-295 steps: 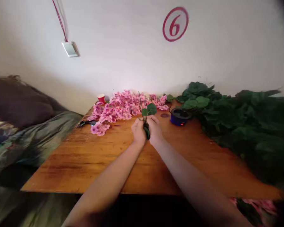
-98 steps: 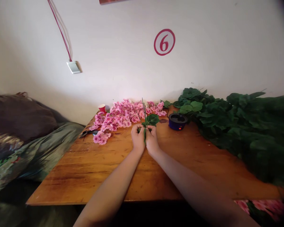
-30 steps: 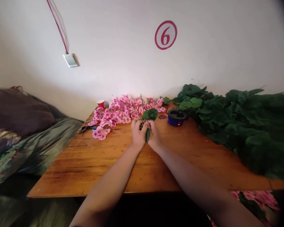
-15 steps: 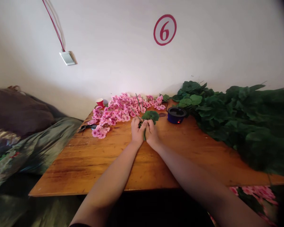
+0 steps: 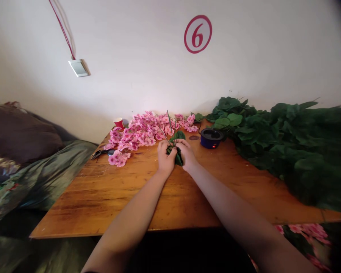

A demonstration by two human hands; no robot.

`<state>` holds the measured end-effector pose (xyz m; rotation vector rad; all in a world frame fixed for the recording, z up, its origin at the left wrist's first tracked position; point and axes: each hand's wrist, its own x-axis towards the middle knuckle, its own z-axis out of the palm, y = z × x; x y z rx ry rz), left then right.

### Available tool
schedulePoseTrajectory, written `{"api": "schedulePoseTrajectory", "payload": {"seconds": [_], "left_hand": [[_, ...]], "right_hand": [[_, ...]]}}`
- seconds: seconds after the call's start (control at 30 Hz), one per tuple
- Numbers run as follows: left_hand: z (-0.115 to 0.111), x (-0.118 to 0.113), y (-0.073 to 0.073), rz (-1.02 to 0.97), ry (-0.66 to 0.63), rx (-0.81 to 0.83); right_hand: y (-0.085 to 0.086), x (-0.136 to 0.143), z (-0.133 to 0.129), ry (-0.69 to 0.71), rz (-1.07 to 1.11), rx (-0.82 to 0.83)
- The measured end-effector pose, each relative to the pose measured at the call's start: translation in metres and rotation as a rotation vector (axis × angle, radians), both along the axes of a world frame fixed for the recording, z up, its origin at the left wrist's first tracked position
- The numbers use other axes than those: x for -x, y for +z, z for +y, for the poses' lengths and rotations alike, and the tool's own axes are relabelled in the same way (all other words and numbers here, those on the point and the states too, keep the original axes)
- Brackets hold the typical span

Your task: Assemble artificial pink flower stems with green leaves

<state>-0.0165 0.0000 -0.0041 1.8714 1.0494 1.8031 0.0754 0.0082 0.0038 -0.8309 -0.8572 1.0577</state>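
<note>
Over the middle of the wooden table (image 5: 110, 197), both my hands are together around artificial green leaves (image 5: 178, 158) with thin stems (image 5: 169, 123) pointing up and away. My left hand (image 5: 166, 156) is closed on the leaf stems, its thumb pressed across them. My right hand (image 5: 187, 153) curves round the other side, fingertips pinching at the leaves near the stems. One leaf shows beyond the fingers and another hangs between the palms. Just beyond the hands lies a heap of pink artificial flowers (image 5: 142, 131).
A small blue pot (image 5: 211, 138) with a black rim and a lit red light stands right of my hands. Piled green leaves (image 5: 287, 144) cover the table's right side. At the left are a red paper cup (image 5: 118, 123) and a dark-handled tool (image 5: 100, 153). Bags (image 5: 22, 132) lie left of the table.
My right hand has opened out a little and shifted right, its fingers now arched over the leaves. A leaf now shows lower between the palms. My left hand keeps its place.
</note>
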Motion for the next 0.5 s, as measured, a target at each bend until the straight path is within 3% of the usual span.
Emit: {"api": "schedulePoseTrajectory", "payload": {"seconds": [0.1, 0.5], "left_hand": [[0.0, 0.0, 0.0, -0.04, -0.003, 0.009], [-0.005, -0.015, -0.006, -0.215, 0.04, 0.081]], "right_hand": [[0.0, 0.0, 0.0, 0.009, 0.002, 0.03], [-0.016, 0.021, -0.001, -0.181, -0.042, -0.033]]}}
